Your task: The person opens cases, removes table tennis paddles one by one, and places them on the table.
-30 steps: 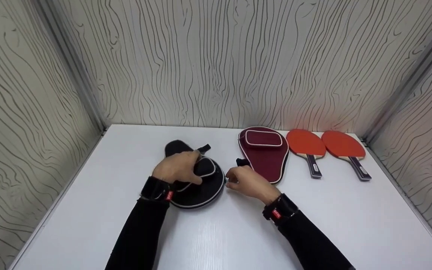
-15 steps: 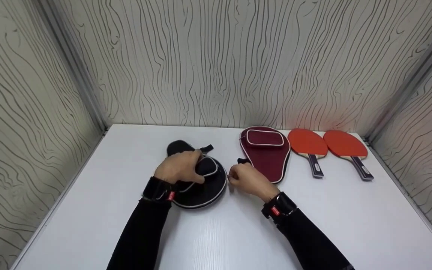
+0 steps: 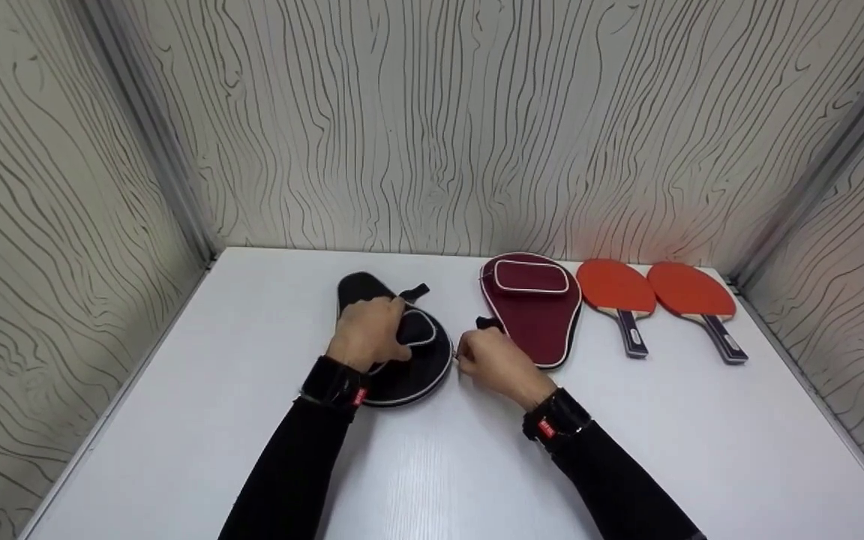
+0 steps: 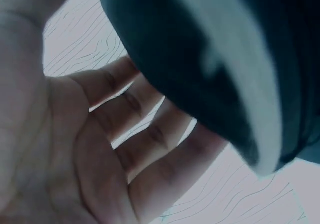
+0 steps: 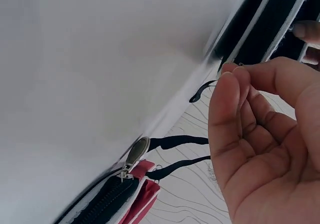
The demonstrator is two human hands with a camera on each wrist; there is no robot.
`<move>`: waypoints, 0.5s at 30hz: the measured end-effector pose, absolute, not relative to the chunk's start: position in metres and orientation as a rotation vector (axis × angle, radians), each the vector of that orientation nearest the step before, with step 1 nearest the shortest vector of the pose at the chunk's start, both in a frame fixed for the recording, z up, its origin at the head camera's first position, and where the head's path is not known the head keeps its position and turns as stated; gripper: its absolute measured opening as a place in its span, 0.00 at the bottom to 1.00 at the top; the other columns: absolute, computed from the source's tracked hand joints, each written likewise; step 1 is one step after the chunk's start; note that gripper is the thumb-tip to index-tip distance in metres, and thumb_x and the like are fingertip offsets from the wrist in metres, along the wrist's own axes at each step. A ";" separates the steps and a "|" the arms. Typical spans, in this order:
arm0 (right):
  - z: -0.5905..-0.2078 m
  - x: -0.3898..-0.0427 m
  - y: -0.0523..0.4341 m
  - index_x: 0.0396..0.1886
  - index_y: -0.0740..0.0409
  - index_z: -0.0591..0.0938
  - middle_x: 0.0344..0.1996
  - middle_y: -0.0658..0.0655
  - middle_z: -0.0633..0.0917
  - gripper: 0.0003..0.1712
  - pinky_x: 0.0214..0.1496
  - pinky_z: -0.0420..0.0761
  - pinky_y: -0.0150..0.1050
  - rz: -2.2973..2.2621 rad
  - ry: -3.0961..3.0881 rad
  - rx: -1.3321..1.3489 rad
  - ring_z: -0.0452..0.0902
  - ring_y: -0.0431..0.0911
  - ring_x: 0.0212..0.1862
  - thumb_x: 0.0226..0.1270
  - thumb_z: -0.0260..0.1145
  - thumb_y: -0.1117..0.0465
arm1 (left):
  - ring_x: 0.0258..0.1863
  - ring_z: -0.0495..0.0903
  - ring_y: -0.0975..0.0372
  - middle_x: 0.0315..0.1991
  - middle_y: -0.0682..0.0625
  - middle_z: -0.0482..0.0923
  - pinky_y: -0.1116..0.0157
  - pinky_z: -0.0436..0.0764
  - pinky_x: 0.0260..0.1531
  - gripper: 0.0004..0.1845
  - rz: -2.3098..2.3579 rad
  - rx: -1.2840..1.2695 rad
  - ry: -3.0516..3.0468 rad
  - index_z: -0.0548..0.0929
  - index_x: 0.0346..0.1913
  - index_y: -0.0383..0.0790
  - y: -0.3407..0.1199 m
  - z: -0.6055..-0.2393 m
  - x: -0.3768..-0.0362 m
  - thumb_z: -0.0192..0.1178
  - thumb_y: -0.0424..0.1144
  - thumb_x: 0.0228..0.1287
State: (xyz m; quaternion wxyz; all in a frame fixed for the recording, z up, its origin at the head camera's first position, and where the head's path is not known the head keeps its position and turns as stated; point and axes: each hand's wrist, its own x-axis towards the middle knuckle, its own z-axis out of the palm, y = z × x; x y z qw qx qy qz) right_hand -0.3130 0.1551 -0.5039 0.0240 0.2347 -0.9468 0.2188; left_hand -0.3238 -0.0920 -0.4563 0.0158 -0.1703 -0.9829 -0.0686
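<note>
Your left hand (image 3: 367, 330) lies with fingers straight on the black case (image 3: 402, 352); your right hand (image 3: 496, 361) pinches its zip pull at the fingertips, on the white table (image 3: 432, 465) between wood-grain walls (image 3: 432, 127)

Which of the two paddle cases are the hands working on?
The black case, the left one. The left hand rests on it and the right hand pinches at its edge. The maroon case lies untouched beside the two red paddles.
</note>
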 end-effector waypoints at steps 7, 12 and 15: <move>-0.500 -0.307 0.151 0.32 0.61 0.92 0.28 0.52 0.92 0.06 0.34 0.86 0.39 0.640 -2.942 0.785 0.79 0.38 0.30 0.73 0.77 0.69 | 0.59 0.95 0.39 0.62 0.36 0.93 0.42 0.95 0.61 0.41 -0.193 -0.492 -2.989 0.87 0.73 0.33 -0.090 -0.462 -0.327 0.89 0.52 0.63; -0.497 -0.299 0.146 0.27 0.59 0.90 0.23 0.47 0.86 0.10 0.30 0.75 0.35 0.629 -2.929 0.892 0.73 0.37 0.27 0.70 0.76 0.72 | 0.58 0.95 0.39 0.62 0.36 0.92 0.42 0.96 0.60 0.41 -0.210 -0.485 -2.980 0.86 0.71 0.31 -0.090 -0.464 -0.328 0.89 0.52 0.63; -0.496 -0.294 0.142 0.25 0.58 0.88 0.21 0.43 0.80 0.12 0.28 0.69 0.33 0.623 -2.945 0.947 0.70 0.36 0.26 0.69 0.74 0.73 | 0.58 0.95 0.40 0.62 0.36 0.92 0.43 0.96 0.59 0.41 -0.203 -0.492 -2.986 0.86 0.71 0.31 -0.090 -0.465 -0.329 0.88 0.52 0.64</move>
